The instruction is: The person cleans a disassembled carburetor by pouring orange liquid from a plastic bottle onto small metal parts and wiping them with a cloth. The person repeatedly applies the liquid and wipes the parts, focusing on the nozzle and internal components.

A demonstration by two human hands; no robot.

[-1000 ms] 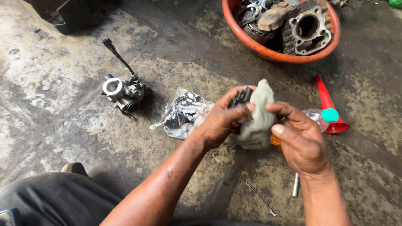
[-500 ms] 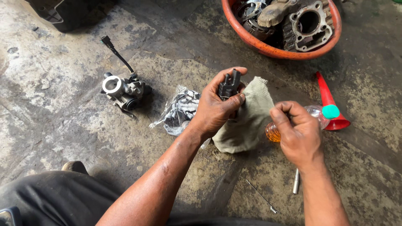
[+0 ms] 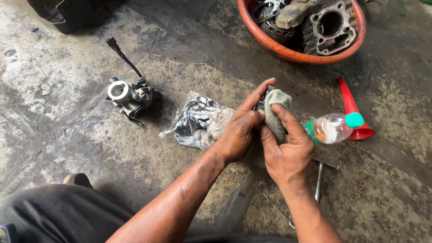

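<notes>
A stained, cracked concrete floor (image 3: 67, 90) fills my view, grey with darker oily patches. At the middle of it I see both hands together over one small job. My left hand (image 3: 238, 130) is closed around a small dark part (image 3: 261, 102), of which only a sliver shows between the forefinger and the cloth; the forefinger stretches up along its left side. My right hand (image 3: 288, 153) presses a bunched grey-green rag (image 3: 274, 110) against that part from the right, thumb and fingers pinched on the cloth, so the rag sits between the two hands and touches both. The part lies at the top of the left hand's grip, just under the rag's upper fold. Just left of the left hand lies a clear plastic bag (image 3: 195, 121) of dark small parts, flat on the floor. Further left, well apart, a metal carburettor-like body (image 3: 130, 95) lies with a black cable running up from it. Just right of the right hand a clear plastic bottle (image 3: 333, 127) with a teal cap lies on its side, and behind it a red funnel (image 3: 353, 110) lies with its wide mouth toward the right. A T-shaped metal tool (image 3: 319, 177) rests on the floor beside my right wrist. At the top, an orange basin (image 3: 292, 53) holds engine castings.
</notes>
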